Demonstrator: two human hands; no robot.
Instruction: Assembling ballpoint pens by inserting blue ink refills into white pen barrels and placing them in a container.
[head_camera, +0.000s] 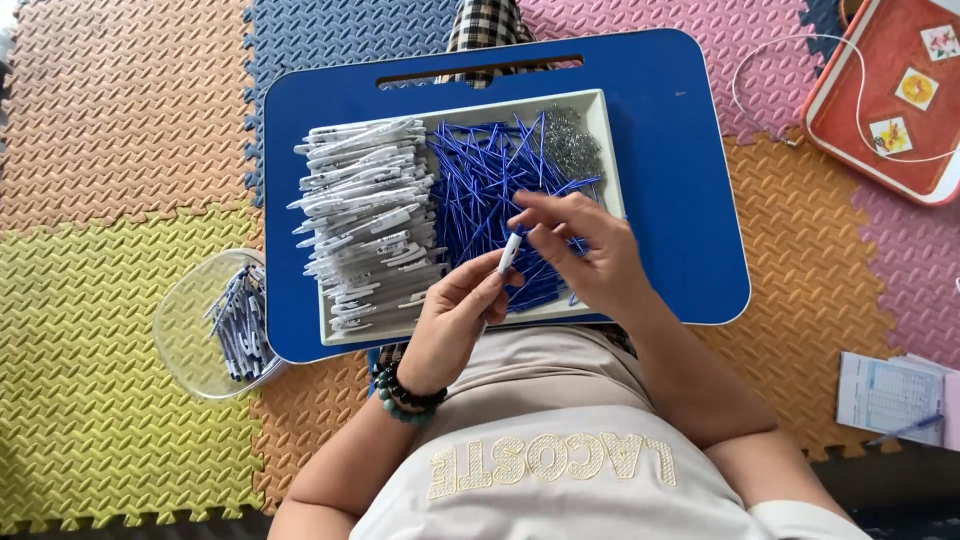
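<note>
1. The left hand (455, 325) holds a white pen barrel (509, 253), its fingers closed round the lower part and the open end tilted up toward the right hand (580, 250). Keeping the grip low should leave the mouth free.
2. The right hand's fingers (530, 212) are pinched narrow just above the barrel tip. Whether they hold a blue refill (490, 175) or a spring is too small to tell.
3. The barrel sits over the near edge of the tray (610, 130), above the refill heap. Working there seems wise, since a dropped part lands back in the tray.
4. Lining the part up with the barrel's axis before pushing would likely avoid bending it.
5. The barrel stack (370, 220) fills the tray's left half; springs (572, 140) lie in its far right corner. Both are in easy reach.
6. The tray rests on a blue lap desk (690, 200). A clear tub (190, 320) with pens (240, 320) stands on the floor mat (100, 300) to the left.
</note>
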